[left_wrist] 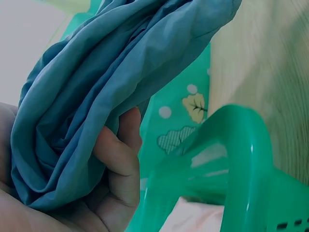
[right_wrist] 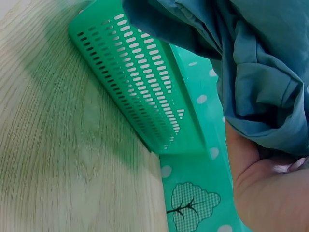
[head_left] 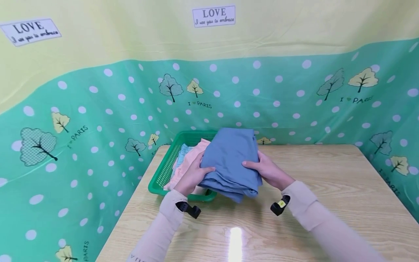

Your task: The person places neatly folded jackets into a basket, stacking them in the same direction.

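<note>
A folded blue cloth garment is held up between both hands, partly over the right side of a green plastic basket. My left hand grips its left edge, thumb on top; in the left wrist view the curled fingers lie under the folded layers. The right hand holds the opposite edge, also with the thumb on top. Pink cloth and light blue cloth lie inside the basket. The garment hides part of the basket and its contents.
The basket stands at the back left of a wooden table. Behind and to the sides hangs a green and yellow printed curtain. Each wrist wears a black strap with a small camera.
</note>
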`<state>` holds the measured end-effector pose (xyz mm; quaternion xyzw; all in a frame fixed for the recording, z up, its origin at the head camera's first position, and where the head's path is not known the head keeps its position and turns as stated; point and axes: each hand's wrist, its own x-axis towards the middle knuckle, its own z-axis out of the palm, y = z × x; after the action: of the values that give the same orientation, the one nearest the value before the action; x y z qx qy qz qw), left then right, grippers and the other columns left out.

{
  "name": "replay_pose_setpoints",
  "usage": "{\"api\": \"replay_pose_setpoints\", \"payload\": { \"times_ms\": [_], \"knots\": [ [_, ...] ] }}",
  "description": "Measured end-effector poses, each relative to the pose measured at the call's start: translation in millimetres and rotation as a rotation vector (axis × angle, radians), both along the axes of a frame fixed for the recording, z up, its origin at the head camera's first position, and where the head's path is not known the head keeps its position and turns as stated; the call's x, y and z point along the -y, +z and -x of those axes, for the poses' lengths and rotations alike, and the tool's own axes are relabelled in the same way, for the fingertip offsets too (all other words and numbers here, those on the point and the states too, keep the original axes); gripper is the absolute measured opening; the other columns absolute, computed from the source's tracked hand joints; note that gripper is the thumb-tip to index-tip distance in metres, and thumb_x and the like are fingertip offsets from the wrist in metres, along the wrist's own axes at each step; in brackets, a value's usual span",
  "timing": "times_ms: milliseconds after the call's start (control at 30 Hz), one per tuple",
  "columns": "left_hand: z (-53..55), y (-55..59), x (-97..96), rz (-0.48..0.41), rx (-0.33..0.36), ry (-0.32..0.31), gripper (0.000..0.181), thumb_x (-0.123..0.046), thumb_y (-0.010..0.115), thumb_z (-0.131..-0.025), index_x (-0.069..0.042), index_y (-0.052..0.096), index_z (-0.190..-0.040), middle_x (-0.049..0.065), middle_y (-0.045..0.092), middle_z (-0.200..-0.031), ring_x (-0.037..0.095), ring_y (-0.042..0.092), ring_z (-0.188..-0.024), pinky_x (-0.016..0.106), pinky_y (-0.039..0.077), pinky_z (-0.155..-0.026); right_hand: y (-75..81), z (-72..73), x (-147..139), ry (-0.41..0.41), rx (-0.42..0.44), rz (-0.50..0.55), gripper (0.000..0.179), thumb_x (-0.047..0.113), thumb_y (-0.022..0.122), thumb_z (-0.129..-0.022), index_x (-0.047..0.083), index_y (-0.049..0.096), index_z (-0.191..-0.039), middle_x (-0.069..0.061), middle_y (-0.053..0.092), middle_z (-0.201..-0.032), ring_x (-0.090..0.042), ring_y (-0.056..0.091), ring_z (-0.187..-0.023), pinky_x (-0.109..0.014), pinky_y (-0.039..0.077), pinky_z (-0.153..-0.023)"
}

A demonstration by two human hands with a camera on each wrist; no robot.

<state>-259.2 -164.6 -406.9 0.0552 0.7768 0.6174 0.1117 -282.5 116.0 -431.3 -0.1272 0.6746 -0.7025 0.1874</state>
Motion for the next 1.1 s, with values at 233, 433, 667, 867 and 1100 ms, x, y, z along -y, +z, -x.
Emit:
{"api": "replay_pose_setpoints", "payload": {
  "times_ms": [233,433,667,867,1100],
  "knots": [
    [1.9,1.1,14.3,0.0,-0.002,0.024,0.074,-0.014,0.065,-0.1,-0.032,0.028,-0.161,0.007,0.026,-0.169,0.037,0.031,-0.153,0.057,0.032,-0.121,2.0,3.1,16,0.0,0.006,0.012,0.09,0.02,0.067,-0.099,0.017,0.006,-0.165,-0.017,0.018,-0.169,-0.038,0.022,-0.155,-0.057,0.022,-0.126],
    [2.9,2.7,25.3,0.032,-0.007,0.039,0.075,-0.011,0.065,-0.1,-0.032,0.027,-0.161,0.006,0.014,-0.171,0.039,0.026,-0.154,0.058,0.031,-0.122,-0.3,5.6,30,0.007,-0.001,0.024,0.089,0.015,0.065,-0.099,0.015,0.005,-0.165,-0.019,0.019,-0.169,-0.039,0.023,-0.155,-0.057,0.023,-0.125],
    [4.0,3.3,39.2,0.043,0.033,0.037,0.077,-0.012,0.063,-0.101,-0.032,0.021,-0.162,0.013,0.021,-0.169,0.04,0.032,-0.151,0.057,0.036,-0.118,-7.3,8.1,44,0.01,0.004,0.058,0.091,0.011,0.066,-0.097,0.017,0.005,-0.165,-0.018,0.019,-0.168,-0.038,0.024,-0.154,-0.056,0.022,-0.126],
    [5.8,0.2,51.7,0.086,0.042,0.069,0.077,-0.015,0.063,-0.101,-0.03,0.019,-0.163,0.01,0.021,-0.17,0.038,0.03,-0.153,0.056,0.031,-0.122,-11.6,9.0,55,0.007,-0.001,0.08,0.091,0.006,0.066,-0.096,0.02,0.008,-0.165,-0.017,0.022,-0.167,-0.038,0.028,-0.152,-0.054,0.025,-0.125],
    [7.3,-4.8,62.8,0.107,0.025,0.068,0.079,-0.012,0.061,-0.102,-0.024,0.015,-0.165,0.013,0.014,-0.172,0.04,0.031,-0.152,0.058,0.032,-0.121,-17.3,11.9,67,0.0,-0.019,0.088,0.09,0.001,0.064,-0.095,0.022,0.012,-0.165,-0.017,0.023,-0.168,-0.039,0.026,-0.153,-0.056,0.024,-0.125]
  ]
}}
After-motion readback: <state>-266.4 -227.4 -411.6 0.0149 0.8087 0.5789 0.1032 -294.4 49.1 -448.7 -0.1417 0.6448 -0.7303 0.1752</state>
